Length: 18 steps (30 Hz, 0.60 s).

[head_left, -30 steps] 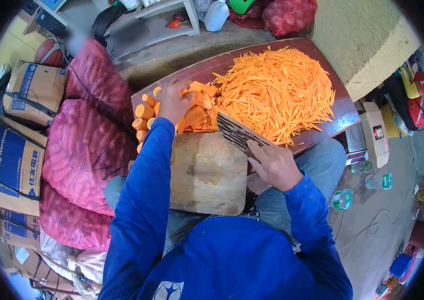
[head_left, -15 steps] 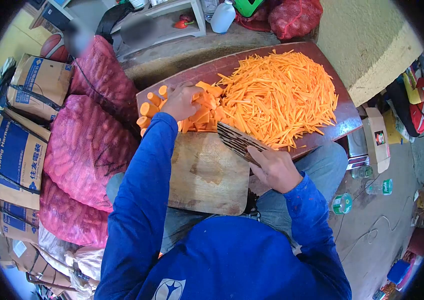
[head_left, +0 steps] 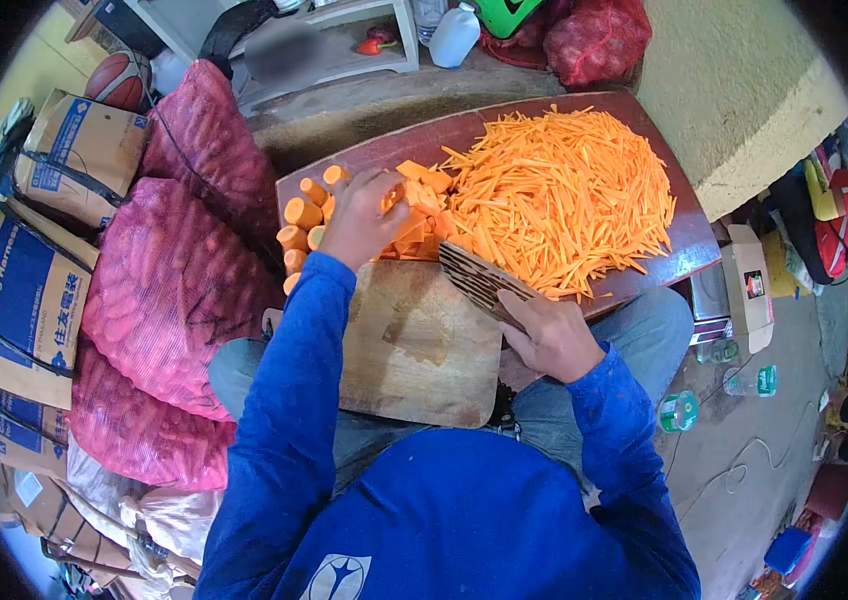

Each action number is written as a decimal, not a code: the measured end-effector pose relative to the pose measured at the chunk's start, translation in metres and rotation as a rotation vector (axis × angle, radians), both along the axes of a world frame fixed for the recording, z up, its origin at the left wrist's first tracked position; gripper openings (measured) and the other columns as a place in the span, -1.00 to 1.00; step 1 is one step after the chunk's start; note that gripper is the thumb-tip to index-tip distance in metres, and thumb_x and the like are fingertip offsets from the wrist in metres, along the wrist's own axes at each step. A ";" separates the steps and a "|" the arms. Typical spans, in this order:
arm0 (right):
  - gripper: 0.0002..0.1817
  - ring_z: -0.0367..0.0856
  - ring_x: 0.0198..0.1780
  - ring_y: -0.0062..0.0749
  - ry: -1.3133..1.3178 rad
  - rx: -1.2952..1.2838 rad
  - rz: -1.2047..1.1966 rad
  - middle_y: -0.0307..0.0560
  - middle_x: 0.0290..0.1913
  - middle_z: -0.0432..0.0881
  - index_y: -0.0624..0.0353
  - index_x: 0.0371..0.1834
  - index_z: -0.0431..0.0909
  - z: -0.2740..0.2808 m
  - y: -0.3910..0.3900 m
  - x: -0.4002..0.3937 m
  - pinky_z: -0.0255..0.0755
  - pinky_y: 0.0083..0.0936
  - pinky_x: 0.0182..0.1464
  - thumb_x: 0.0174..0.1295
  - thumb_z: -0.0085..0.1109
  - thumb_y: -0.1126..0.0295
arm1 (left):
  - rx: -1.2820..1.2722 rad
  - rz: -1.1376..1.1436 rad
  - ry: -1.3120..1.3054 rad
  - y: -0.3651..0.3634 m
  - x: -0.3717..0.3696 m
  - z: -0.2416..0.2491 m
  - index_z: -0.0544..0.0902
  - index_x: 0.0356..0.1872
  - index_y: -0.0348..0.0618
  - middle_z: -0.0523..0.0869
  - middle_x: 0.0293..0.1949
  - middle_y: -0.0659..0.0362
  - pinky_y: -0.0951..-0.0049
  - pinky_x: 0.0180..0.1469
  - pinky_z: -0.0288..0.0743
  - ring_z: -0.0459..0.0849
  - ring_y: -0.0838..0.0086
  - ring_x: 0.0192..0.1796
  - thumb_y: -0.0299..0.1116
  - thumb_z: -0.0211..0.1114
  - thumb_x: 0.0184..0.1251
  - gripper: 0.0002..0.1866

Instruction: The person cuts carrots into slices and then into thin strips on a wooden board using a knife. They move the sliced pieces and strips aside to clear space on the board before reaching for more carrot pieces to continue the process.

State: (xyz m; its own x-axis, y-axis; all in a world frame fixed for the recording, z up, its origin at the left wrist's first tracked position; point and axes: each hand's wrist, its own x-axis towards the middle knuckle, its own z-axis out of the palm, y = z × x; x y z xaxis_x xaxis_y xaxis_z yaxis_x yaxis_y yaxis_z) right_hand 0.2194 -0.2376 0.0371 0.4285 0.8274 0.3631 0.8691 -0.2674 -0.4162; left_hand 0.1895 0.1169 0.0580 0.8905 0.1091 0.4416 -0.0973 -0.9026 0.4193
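Observation:
My left hand (head_left: 364, 222) is curled over the pile of flat carrot slices (head_left: 416, 222), its fingers closed around some of them; the fingertips are partly hidden. My right hand (head_left: 554, 335) grips a broad-bladed knife (head_left: 484, 280) with dark slot-like marks along the blade. Its blade lies over the upper right corner of the wooden cutting board (head_left: 424, 345), beside a large heap of carrot sticks (head_left: 564, 200). Thick peeled carrot chunks (head_left: 302, 212) stand to the left of my left hand. Wet patches mark the board.
The board's far edge meets the reddish-brown table (head_left: 689, 240). Pink mesh sacks (head_left: 169, 300) and cardboard boxes (head_left: 29, 300) crowd the left side. A concrete wall (head_left: 744, 90) stands at the far right. Plastic bottles (head_left: 679, 411) and a cord lie on the floor.
My left hand has shifted slightly right and down over the carrot slices, exposing more chunks on its left. My right hand stays almost still with the knife. The view has moved slightly.

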 end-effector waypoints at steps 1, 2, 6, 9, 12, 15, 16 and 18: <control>-0.55 0.79 -0.30 0.14 0.000 -0.002 -0.004 0.13 -0.36 0.75 0.17 0.27 0.65 0.001 0.000 0.000 0.65 -0.03 -0.26 0.44 0.42 0.17 | -0.102 0.021 -0.062 -0.004 -0.010 -0.001 0.79 0.01 -0.20 0.80 -0.05 0.04 -0.02 0.33 0.41 0.74 0.05 0.15 -0.43 0.46 0.25 -0.70; -0.55 0.79 -0.30 0.15 -0.001 -0.006 -0.007 0.13 -0.35 0.75 0.18 0.26 0.66 0.001 0.000 -0.001 0.65 -0.03 -0.26 0.44 0.42 0.17 | -0.104 0.026 -0.062 -0.008 -0.022 -0.002 0.79 0.01 -0.20 0.80 -0.05 0.04 -0.02 0.33 0.41 0.74 0.05 0.15 -0.43 0.46 0.25 -0.70; -0.55 0.79 -0.30 0.16 0.020 -0.026 0.001 0.15 -0.33 0.76 0.19 0.26 0.67 0.003 -0.001 -0.002 0.65 -0.02 -0.26 0.44 0.42 0.17 | -0.108 0.013 -0.024 -0.027 -0.076 -0.020 0.76 0.11 -0.22 0.80 -0.04 0.02 0.01 0.31 0.44 0.74 0.04 0.13 -0.43 0.48 0.25 -0.62; -0.53 0.79 -0.28 0.15 0.016 -0.027 -0.005 0.16 -0.31 0.77 0.21 0.28 0.67 0.000 -0.001 -0.002 0.65 -0.02 -0.24 0.41 0.45 0.20 | -0.009 -0.017 0.004 -0.054 -0.123 -0.030 0.74 0.15 -0.21 0.80 -0.06 0.04 0.02 0.28 0.45 0.73 0.06 0.09 -0.40 0.48 0.26 -0.58; -0.51 0.80 -0.26 0.13 0.012 0.012 0.012 0.16 -0.29 0.77 0.23 0.30 0.68 -0.001 0.000 -0.004 0.66 -0.04 -0.22 0.37 0.47 0.25 | 0.117 0.031 0.021 -0.082 -0.148 -0.030 0.72 0.23 -0.19 0.79 -0.13 0.06 0.06 0.22 0.45 0.73 0.11 0.02 -0.39 0.49 0.27 -0.53; -0.51 0.81 -0.22 0.11 -0.017 -0.030 0.003 0.15 -0.27 0.79 0.25 0.30 0.68 0.003 0.002 -0.006 0.67 -0.05 -0.20 0.35 0.48 0.29 | 0.182 0.163 0.052 -0.090 -0.156 -0.032 0.70 0.29 -0.20 0.78 -0.18 0.08 0.09 0.14 0.44 0.72 0.14 -0.04 -0.40 0.50 0.28 -0.49; -0.51 0.82 -0.20 0.12 -0.016 -0.044 -0.001 0.16 -0.25 0.79 0.26 0.30 0.68 0.004 0.002 -0.006 0.68 -0.06 -0.18 0.35 0.48 0.30 | 0.212 0.220 0.055 -0.091 -0.157 -0.033 0.70 0.30 -0.22 0.77 -0.20 0.09 0.10 0.08 0.44 0.71 0.14 -0.06 -0.41 0.50 0.29 -0.48; -0.51 0.82 -0.18 0.13 -0.018 -0.061 0.004 0.18 -0.23 0.80 0.27 0.30 0.68 0.008 0.004 -0.009 0.69 -0.06 -0.16 0.35 0.48 0.30 | 0.159 0.265 0.084 -0.092 -0.159 -0.032 0.70 0.30 -0.23 0.77 -0.20 0.10 0.11 0.07 0.44 0.72 0.15 -0.06 -0.41 0.48 0.31 -0.49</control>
State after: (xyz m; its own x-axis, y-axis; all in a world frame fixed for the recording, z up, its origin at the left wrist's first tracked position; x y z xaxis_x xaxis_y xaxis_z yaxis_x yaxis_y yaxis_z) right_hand 0.2107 -0.2338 0.0453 0.4189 0.8500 0.3193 0.8774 -0.2884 -0.3834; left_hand 0.0307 0.0246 0.0258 0.8744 0.2777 0.3980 0.1792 -0.9469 0.2671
